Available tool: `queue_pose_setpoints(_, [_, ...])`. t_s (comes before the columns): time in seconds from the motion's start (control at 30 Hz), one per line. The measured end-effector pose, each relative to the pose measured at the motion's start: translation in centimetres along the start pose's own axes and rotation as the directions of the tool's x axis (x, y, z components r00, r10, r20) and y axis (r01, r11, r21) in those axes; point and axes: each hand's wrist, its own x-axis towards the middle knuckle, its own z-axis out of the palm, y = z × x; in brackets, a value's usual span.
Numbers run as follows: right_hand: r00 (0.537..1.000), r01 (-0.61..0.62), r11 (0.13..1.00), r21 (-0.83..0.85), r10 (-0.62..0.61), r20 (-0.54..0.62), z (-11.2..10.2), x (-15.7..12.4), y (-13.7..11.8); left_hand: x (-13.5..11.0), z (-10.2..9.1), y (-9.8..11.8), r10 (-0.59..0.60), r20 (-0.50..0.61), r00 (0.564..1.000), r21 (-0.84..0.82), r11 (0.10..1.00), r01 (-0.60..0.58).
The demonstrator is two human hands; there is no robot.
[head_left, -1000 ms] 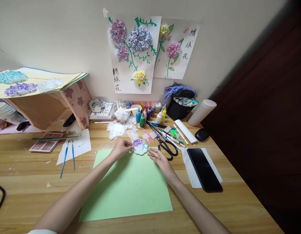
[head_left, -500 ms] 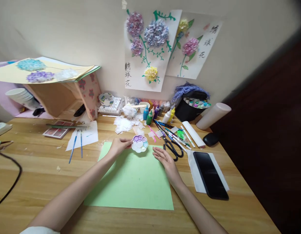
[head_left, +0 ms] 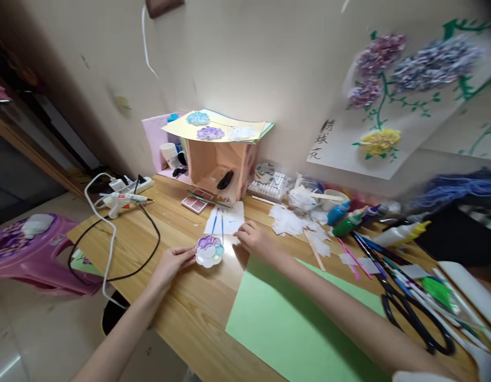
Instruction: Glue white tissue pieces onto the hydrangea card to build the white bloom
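Between the thumb and fingers of my left hand (head_left: 175,265) is a white flower-shaped paint palette (head_left: 209,250), with purple and teal colour in its wells. The palette is over bare wood, left of the green sheet of paper (head_left: 293,323). My right hand (head_left: 255,240) reaches across the green sheet, its fingers loosely bent and seemingly empty by the lower right corner of a white paper (head_left: 235,215). On that paper lie two thin blue paintbrushes (head_left: 214,222). The right fingertips are partly hidden, and whether they touch the paper I cannot tell.
Behind stands an open peach box (head_left: 213,154) with flower pictures on top. A glue gun (head_left: 123,200) and its cables lie at left, above a pink stool (head_left: 42,249). Torn white tissue (head_left: 287,218), paint bottles (head_left: 349,223) and black scissors (head_left: 418,318) are at right.
My view has turned left. The palette has moved left with my left hand, off the green sheet. My right hand has crossed leftward to the white paper with the brushes.
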Motion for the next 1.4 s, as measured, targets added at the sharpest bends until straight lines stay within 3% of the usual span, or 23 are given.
queue_pose_setpoints(0.07, [0.968,0.228,0.963,-0.140,-0.209,0.139,1.8,3.4,0.7,0.6,-0.8,-0.2,-0.010,-0.001,1.000,-0.033,0.999,0.010])
queue_pose_setpoints(0.13, [0.898,0.404,0.894,-0.191,-0.349,0.268,2.9,5.7,1.5,1.1,-1.2,-0.2,-0.015,0.002,1.000,-0.052,0.999,0.016])
queue_pose_setpoints(0.27, [0.762,0.616,0.768,-0.178,-0.523,0.382,3.4,7.2,3.1,2.0,-1.4,0.7,-0.001,0.012,1.000,-0.020,1.000,0.002])
queue_pose_setpoints(0.33, [0.729,0.658,0.734,-0.168,-0.564,0.388,3.2,7.2,3.7,2.7,-1.3,1.5,0.034,0.023,0.999,-0.001,0.999,-0.034])
queue_pose_setpoints(0.53, [0.726,0.660,0.731,-0.173,-0.561,0.398,2.8,7.6,3.8,5.0,-0.7,3.0,0.115,0.037,0.993,-0.037,0.993,-0.114])
queue_pose_setpoints(0.7, [0.671,0.701,0.704,-0.114,-0.598,0.437,2.3,8.6,3.3,5.4,-1.0,3.4,0.141,0.015,0.990,-0.031,0.990,-0.141])
queue_pose_setpoints(0.77, [0.705,0.667,0.738,-0.096,-0.584,0.403,1.1,8.1,3.3,5.2,-0.8,3.6,0.161,0.009,0.987,-0.029,0.987,-0.160])
queue_pose_setpoints(0.8, [0.749,0.621,0.780,-0.080,-0.559,0.356,0.3,7.3,3.3,5.1,-0.5,3.6,0.177,0.018,0.984,-0.025,0.984,-0.176])
queue_pose_setpoints(0.87, [0.888,0.440,0.897,-0.033,-0.429,0.167,-1.8,4.8,3.1,5.0,0.8,3.5,0.211,0.056,0.976,-0.008,0.978,-0.210])
queue_pose_setpoints(0.9, [0.949,0.316,0.949,0.007,-0.316,0.019,-2.8,3.0,2.8,5.0,1.8,3.2,0.218,0.089,0.972,0.007,0.976,-0.219])
queue_pose_setpoints(0.93, [0.979,0.157,0.984,0.079,-0.144,-0.144,-3.7,1.0,2.3,5.0,3.0,2.9,0.216,0.127,0.968,0.026,0.975,-0.220])
queue_pose_setpoints(0.97, [0.953,-0.005,0.984,0.178,0.059,-0.298,-4.5,-1.2,1.7,4.9,4.3,2.4,0.209,0.171,0.963,0.054,0.974,-0.221])
queue_pose_setpoints(1.0, [0.887,-0.156,0.944,0.290,0.263,-0.379,-5.0,-3.3,0.9,4.9,5.7,1.8,0.199,0.215,0.956,0.076,0.973,-0.220])
queue_pose_setpoints(1.03, [0.813,-0.273,0.869,0.413,0.438,-0.384,-5.3,-5.3,0.0,4.9,7.1,1.1,0.192,0.256,0.947,0.098,0.970,-0.223])
queue_pose_setpoints(1.1, [0.722,-0.340,0.716,0.610,0.615,-0.319,-5.0,-8.7,-1.6,4.7,9.6,-0.4,0.177,0.322,0.930,0.130,0.965,-0.228])
queue_pose_setpoints(1.17, [0.680,-0.342,0.628,0.700,0.679,-0.277,-4.2,-10.9,-2.6,4.4,11.4,-1.7,0.178,0.357,0.917,0.170,0.953,-0.251])
queue_pose_setpoints(1.23, [0.665,-0.337,0.617,0.711,0.691,-0.284,-3.1,-12.1,-3.0,4.0,12.4,-2.6,0.199,0.363,0.910,0.207,0.935,-0.287])
queue_pose_setpoints(1.4, [0.696,-0.278,0.744,0.607,0.592,-0.407,-1.7,-12.6,-2.7,3.3,12.6,-3.2,0.208,0.357,0.911,0.236,0.923,-0.304])
